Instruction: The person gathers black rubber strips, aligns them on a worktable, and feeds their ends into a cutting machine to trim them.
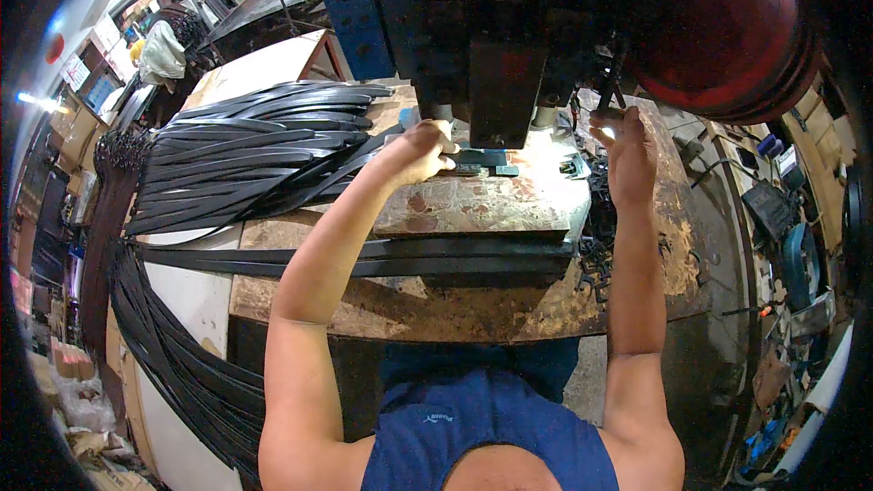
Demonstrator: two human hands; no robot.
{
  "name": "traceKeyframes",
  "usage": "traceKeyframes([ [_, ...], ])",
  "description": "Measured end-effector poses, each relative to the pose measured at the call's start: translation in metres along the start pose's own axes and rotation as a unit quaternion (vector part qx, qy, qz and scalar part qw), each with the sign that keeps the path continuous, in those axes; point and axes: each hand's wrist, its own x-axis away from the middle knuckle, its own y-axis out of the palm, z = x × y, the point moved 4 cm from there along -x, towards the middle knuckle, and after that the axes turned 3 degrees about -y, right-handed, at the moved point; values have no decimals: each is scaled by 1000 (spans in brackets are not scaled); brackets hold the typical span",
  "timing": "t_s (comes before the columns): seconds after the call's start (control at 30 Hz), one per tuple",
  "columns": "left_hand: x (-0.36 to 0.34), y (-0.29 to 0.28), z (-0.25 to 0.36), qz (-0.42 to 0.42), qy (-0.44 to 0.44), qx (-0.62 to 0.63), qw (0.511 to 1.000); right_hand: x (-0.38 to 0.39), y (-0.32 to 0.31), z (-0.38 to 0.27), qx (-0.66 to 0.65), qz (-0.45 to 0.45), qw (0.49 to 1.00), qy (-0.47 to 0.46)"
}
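Observation:
My left hand (421,153) is closed at the left side of the press bed, its fingers around the end of a black strap (344,173) that runs in from the pile. Beside its fingertips lies a dark flat metal piece (482,162), below the press ram (500,95). My right hand (629,150) is raised at the press's right side, fingers curled at the lower end of a dark lever (615,77). Under the ram sits a worn, brightly lit block (477,205). What lies beneath my left fingers is hidden.
A large pile of black straps (236,150) covers the bench's left side, and more straps (182,355) hang off it. Two straps (409,259) cross before the block. Small dark cut-offs (596,264) lie right of it. A big red wheel-shaped part (718,36) overhangs the upper right.

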Motion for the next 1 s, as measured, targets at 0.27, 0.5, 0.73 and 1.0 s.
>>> traceKeyframes([
  [0.27,-1,-2,3,-28,-10,-4,1000,-6,-2,5,119,23,993,-12],
  [0.5,5,11,-20,44,100,-104,989,25,8,-4,185,22,982,16],
  [0.73,1,-7,5,-54,-27,10,998,46,5,4,278,-96,955,45],
  [1.0,61,-114,-13,6,-33,70,997,52,53,11,448,-287,844,64],
])
